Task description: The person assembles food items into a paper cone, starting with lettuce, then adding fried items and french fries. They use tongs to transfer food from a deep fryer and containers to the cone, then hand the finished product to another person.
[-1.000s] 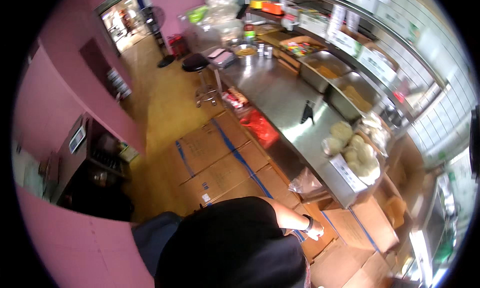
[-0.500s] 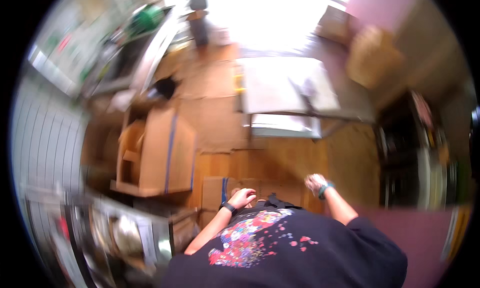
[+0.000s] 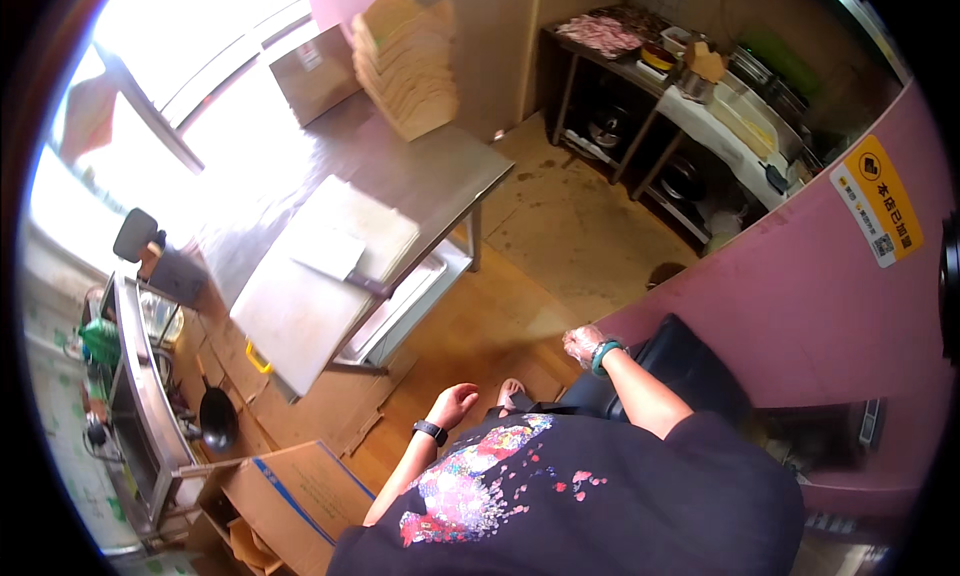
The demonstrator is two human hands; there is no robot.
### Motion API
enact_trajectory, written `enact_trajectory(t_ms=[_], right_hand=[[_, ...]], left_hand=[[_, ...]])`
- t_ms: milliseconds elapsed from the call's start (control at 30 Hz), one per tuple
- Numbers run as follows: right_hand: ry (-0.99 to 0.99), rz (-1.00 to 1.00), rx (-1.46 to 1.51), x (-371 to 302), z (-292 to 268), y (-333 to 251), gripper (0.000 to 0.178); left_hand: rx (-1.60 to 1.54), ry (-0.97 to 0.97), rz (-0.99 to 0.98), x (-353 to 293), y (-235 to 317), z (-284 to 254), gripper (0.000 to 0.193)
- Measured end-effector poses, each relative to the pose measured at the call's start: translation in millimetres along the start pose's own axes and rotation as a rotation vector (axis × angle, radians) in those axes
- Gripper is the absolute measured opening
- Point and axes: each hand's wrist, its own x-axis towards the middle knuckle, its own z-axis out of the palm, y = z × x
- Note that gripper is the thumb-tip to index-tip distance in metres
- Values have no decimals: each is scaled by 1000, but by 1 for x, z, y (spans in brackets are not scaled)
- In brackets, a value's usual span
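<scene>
My left hand (image 3: 455, 406), with a black band at its wrist, hangs in front of my dark printed shirt. Its fingers bend loosely and nothing shows in them. My right hand (image 3: 582, 346), wearing a teal wristband (image 3: 603, 356), is curled closed. Pale, see-through crumpled plastic seems to cover it; whether it is a glove or something held I cannot make out. Beside the right forearm is a black, smooth-sided object (image 3: 680, 371). Ahead to the left, a cleaver (image 3: 335, 254) lies on a thick white cutting board (image 3: 300, 311). Both hands are apart from the board.
The board lies on a steel table (image 3: 450, 171) bearing stacked brown paper containers (image 3: 405, 71). A pink partition (image 3: 790, 306) stands at right. Beyond it, a worktable holds sliced meat (image 3: 605, 34). Left are a wok (image 3: 217, 418), a sink (image 3: 140, 426) and an open cardboard box (image 3: 300, 491).
My view has turned right: the steel table now lies to the left, and the pink partition and meat worktable have come into sight. Both hands stay low before me.
</scene>
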Motion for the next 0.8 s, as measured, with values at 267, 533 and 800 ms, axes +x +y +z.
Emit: enact_trajectory(t_ms=[267, 533, 800], right_hand=[[197, 9, 81, 31, -60, 63, 20], [301, 128, 85, 83, -154, 69, 25], [412, 484, -52, 152, -253, 135, 30]], left_hand=[[209, -137, 181, 133, 89, 10, 27], [66, -357, 196, 245, 141, 11, 27], [145, -544, 348, 421, 221, 15, 31]])
